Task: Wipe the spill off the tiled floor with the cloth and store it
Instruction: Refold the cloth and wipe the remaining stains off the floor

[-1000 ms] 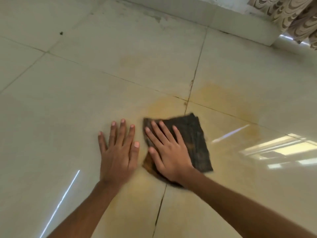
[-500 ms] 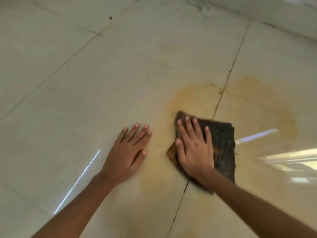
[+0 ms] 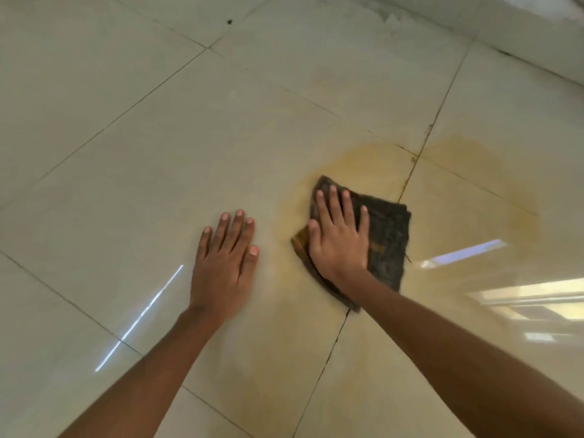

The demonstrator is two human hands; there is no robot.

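A dark, folded cloth [image 3: 388,235] lies flat on the pale tiled floor [image 3: 158,153], inside a yellowish spill [image 3: 373,165] that spreads across a tile joint toward the right. My right hand [image 3: 339,238] presses on the cloth's left half with straight, spread fingers. My left hand [image 3: 226,263] rests flat on the bare tile to the left of the cloth, fingers straight, holding nothing. The cloth's near left corner shows an orange-brown stain.
A low white wall base [image 3: 521,33] runs along the far right. A cracked grout line [image 3: 328,358] passes under the cloth toward me. Bright window reflections [image 3: 521,298] glare on the tiles at the right. A small dark speck [image 3: 229,21] sits far back.
The right hand has pushed the cloth a little farther away and leftward across the spill. The camera view shifted; the left hand stays flat on the tile.
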